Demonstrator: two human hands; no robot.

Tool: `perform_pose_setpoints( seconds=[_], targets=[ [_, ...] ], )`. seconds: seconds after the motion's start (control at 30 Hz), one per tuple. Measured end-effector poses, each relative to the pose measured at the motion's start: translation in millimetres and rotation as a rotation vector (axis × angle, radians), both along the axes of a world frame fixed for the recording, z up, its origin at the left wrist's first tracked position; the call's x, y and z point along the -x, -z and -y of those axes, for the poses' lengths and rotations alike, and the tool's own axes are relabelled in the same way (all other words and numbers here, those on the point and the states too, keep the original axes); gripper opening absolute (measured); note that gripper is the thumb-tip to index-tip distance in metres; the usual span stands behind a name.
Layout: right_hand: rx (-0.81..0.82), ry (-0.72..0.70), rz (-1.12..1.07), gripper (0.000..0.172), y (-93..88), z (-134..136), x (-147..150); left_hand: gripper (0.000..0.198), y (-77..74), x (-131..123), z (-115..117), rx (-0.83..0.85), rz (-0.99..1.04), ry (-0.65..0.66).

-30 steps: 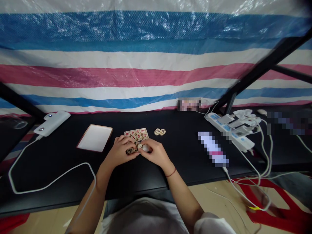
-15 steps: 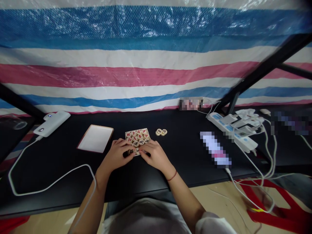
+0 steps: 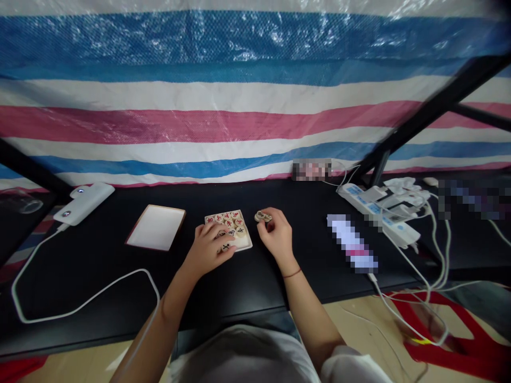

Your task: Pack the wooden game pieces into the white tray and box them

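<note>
A small square tray [image 3: 247,242] of round wooden chess pieces [image 3: 235,219] with red and black characters lies on the black desk [image 3: 99,255]. My left hand [image 3: 211,246] rests on the tray's near left part, fingers spread flat over the pieces. My right hand [image 3: 275,234] sits just right of the tray, fingers curled around two loose pieces [image 3: 262,216] that lie on the desk; whether the pieces are lifted I cannot tell.
A white lid [image 3: 155,227] lies left of the tray. A power bank [image 3: 83,202] with a white cable [image 3: 80,303] sits far left. A phone [image 3: 351,242], a power strip [image 3: 379,213] and tangled cables fill the right. A striped tarp hangs behind.
My right hand left the tray's near edge and moved right and back to the two loose pieces. My left hand shifted slightly and flattened onto the tray.
</note>
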State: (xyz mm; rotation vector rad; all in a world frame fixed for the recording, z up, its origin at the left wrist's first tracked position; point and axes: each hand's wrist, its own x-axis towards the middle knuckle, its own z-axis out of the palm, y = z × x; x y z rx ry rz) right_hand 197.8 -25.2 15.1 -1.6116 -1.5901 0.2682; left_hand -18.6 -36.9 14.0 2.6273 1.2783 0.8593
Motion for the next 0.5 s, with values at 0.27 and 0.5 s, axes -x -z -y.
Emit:
perform_pose_setpoints(
  seconds=[0.27, 0.5],
  targets=[
    [0.31, -0.11, 0.393, 0.037, 1.4, -17, -11, 0.016, 1.2, 4, -1, -0.023, 0.068, -0.034],
    [0.065, -0.154, 0.049, 0.028, 5.1, -12, -4, 0.024, -0.4, 1, -10, -0.063, 0.143, -0.08]
  ],
)
